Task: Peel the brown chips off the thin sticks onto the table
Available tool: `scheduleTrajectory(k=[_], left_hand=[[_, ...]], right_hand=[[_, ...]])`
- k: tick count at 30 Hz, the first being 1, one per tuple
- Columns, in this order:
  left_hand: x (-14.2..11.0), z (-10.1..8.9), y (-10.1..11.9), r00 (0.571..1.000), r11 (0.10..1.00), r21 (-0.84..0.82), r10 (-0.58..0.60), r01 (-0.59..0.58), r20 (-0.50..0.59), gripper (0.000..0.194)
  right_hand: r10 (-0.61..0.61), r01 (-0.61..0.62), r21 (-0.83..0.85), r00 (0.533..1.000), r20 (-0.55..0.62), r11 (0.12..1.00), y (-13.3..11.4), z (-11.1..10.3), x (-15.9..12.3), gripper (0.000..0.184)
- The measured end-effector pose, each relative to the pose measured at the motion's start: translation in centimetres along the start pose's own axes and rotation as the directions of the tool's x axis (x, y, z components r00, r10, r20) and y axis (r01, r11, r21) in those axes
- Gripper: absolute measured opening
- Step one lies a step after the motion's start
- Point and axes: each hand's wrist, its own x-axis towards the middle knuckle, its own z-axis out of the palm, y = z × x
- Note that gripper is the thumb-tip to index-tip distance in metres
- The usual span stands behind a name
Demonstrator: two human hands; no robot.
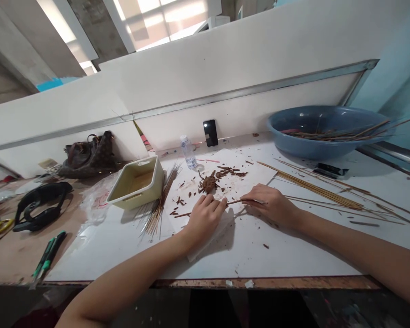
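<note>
My left hand (205, 217) rests knuckles-up on the white sheet (246, 237), its fingers curled over a thin brown-coated stick (233, 202). My right hand (270, 205) lies flat-ish to the right, fingers pressed on the same stick's other end. Just beyond my hands sits a lump of brown paste (208, 183) with scattered brown crumbs (231, 172). A bundle of bare thin sticks (161, 202) lies left of my left hand. More long sticks (319, 189) fan out to the right of my right hand.
A cream rectangular dish (136, 183) stands left of the bundle. A small water bottle (188, 151) and a phone (210, 132) stand by the back wall. A blue basin (323, 132) with sticks sits back right. A handbag (89, 155), black headphones (41, 205) and green-handled tools (48, 257) lie left.
</note>
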Motion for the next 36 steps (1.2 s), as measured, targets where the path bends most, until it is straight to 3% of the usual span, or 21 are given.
scheduleTrajectory(k=[4,8,15,22,36], left_hand=[[0.1,0.0,0.2,1.0,1.0,-0.012,-0.014,0.013,-0.015,0.035],[0.4,-0.2,0.5,0.998,0.998,-0.038,-0.06,0.059,-0.016,0.02],[0.5,-0.5,0.7,0.998,0.998,-0.052,-0.04,0.042,0.041,0.017],[0.3,-0.7,1.0,1.0,0.999,-0.053,0.009,-0.008,0.016,0.017],[0.3,-0.5,1.2,0.998,0.999,-0.022,0.047,-0.046,0.051,0.017]], right_hand=[[-0.021,0.023,-0.033,0.999,0.046,0.999,0.1,-0.4,0.1,0.016],[-0.064,0.072,-0.083,0.993,0.095,0.994,0.1,-0.9,0.3,0.019],[-0.058,0.064,-0.077,0.995,0.076,0.995,-0.7,-0.6,0.5,0.027],[-0.05,0.052,-0.03,0.996,0.073,0.998,-1.8,-0.7,0.5,0.027],[-0.06,0.061,-0.004,0.995,0.077,0.998,-1.1,0.2,0.2,0.029]])
